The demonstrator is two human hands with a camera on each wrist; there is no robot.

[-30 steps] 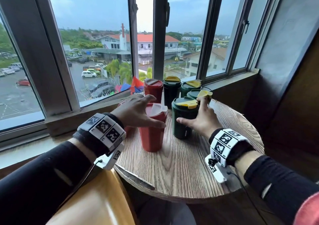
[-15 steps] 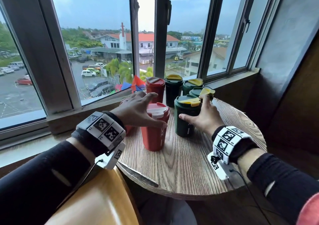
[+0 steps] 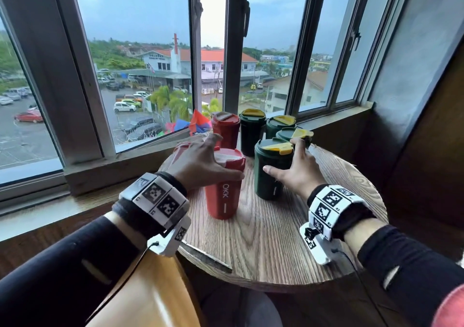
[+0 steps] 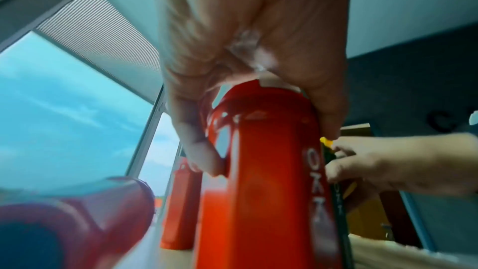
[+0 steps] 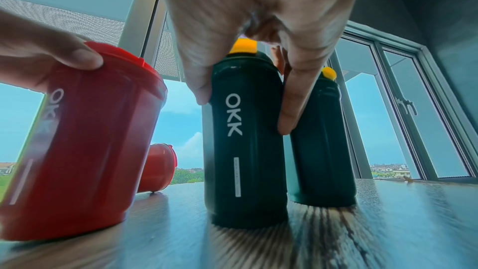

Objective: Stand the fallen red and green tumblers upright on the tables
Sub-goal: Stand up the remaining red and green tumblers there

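An upright red tumbler point(image 3: 224, 191) point(image 4: 264, 201) point(image 5: 77, 140) with white OKK lettering stands on the round wooden table point(image 3: 263, 241). My left hand point(image 3: 226, 158) point(image 4: 264, 144) grips it round the lid from above. Beside it stands a dark green tumbler point(image 3: 270, 176) point(image 5: 245, 150) with a yellow flap, held near its top between thumb and fingers of my right hand point(image 3: 281, 154) point(image 5: 245, 109). Another red tumbler point(image 3: 178, 152) point(image 4: 77, 222) point(image 5: 160, 168) lies on its side behind my left hand, mostly hidden in the head view.
Towards the window stand a red tumbler point(image 3: 226, 128) and three more green ones point(image 3: 252, 128) point(image 3: 280, 124) point(image 3: 295, 135), all upright and close together. A wooden chair back point(image 3: 150, 296) is under my left forearm. The table's near half is bare wood.
The red tumbler has turned under my left hand so its white lettering faces me. Both hands stay on their tumblers, which stand where they were.
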